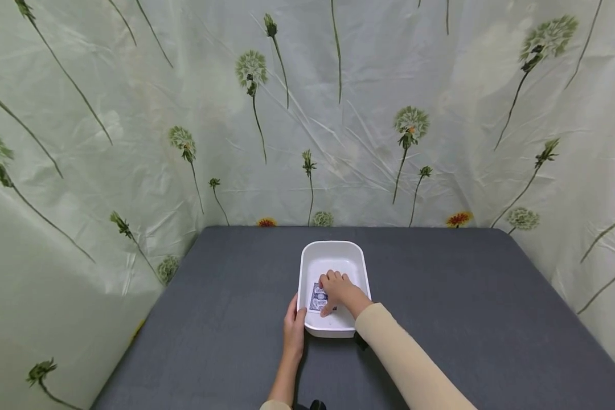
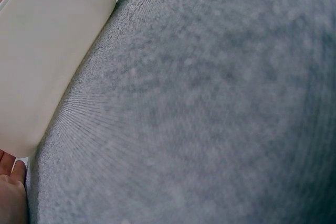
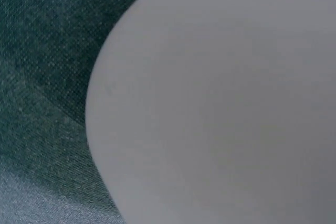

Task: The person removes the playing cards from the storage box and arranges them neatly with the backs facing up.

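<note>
A white plastic tray (image 1: 333, 250) with rounded corners stands on the dark table. My left hand (image 1: 293, 330) holds its left side, the thumb at the rim and the fingers against the outer wall. In the left wrist view, fingertips of a hand (image 2: 11, 182) show beside the tray's outer wall (image 2: 52, 56). Inside the tray lies a playing card (image 1: 318, 299) with a blue and white patterned back. Over it, my right hand (image 1: 340, 291) grips it between curled fingers at the far edge and the thumb at the near edge. Whether several cards are stacked there is hidden.
The dark grey table (image 1: 236, 285) extends on both sides of the tray. A pale curtain (image 1: 338, 131) printed with dandelions hangs behind and beside it. In the right wrist view the tray's pale surface (image 3: 220, 103) fills most of the picture.
</note>
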Demonstrator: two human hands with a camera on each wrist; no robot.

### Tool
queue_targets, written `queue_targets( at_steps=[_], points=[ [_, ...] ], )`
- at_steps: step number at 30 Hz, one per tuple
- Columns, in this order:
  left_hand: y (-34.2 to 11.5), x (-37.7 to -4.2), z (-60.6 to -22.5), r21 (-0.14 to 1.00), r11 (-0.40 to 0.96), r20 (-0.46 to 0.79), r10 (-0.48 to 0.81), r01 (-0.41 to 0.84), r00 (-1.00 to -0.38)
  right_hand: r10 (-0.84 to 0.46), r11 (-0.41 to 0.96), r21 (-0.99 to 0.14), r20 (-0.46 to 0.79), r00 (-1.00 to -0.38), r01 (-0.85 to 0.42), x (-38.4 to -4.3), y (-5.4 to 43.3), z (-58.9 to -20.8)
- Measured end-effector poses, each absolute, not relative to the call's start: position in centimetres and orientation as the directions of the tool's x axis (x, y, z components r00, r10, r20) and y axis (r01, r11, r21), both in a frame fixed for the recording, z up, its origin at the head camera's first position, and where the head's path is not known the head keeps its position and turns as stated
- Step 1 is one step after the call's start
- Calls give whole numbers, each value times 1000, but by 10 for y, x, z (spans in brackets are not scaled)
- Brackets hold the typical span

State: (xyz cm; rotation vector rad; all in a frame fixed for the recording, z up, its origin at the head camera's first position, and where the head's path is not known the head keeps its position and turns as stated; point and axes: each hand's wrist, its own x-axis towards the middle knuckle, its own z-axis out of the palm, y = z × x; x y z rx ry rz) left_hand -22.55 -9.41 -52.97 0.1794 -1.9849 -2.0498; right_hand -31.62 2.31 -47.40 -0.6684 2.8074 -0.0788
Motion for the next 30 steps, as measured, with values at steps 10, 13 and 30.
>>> queue_targets(
  at_steps=[10,13,30],
  points=[
    [-94,-227,-527,994,-26,94,-284,105,-954,-454,891,-93,-230,-861,-444,-319,23,-473],
    [-94,-227,-526,994,-24,99,-287,110,-953,-459,888,-92,-219,-861,-450,-318,22,-471],
    [-94,-224,-527,989,12,145,-299,148,-943,-470,882,-56,-167,-867,-467,-310,21,-469]
  ],
)
